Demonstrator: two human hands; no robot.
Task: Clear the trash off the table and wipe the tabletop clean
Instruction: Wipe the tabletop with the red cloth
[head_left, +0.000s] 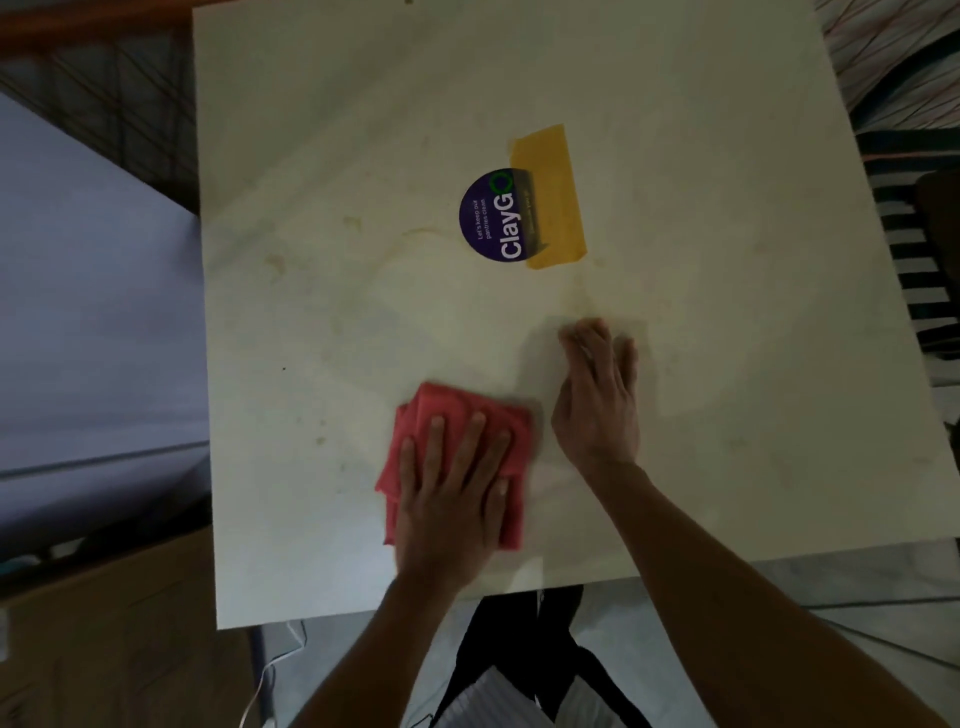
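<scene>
A folded red cloth (415, 415) lies on the pale tabletop (727, 260) near its front edge. My left hand (452, 499) presses flat on the cloth with straight, spread fingers. My right hand (597, 395) rests on the bare table just right of the cloth, fingers pointing away and blurred at the tips; I cannot see anything held in it. Faint yellowish stains (275, 262) mark the left and middle of the top.
A round purple sticker (491, 218) and a strip of yellow tape (550, 197) are stuck near the table's middle. A cardboard box (119, 623) stands at the lower left, a striped chair (914, 249) at the right edge, and a grey surface (93, 312) to the left.
</scene>
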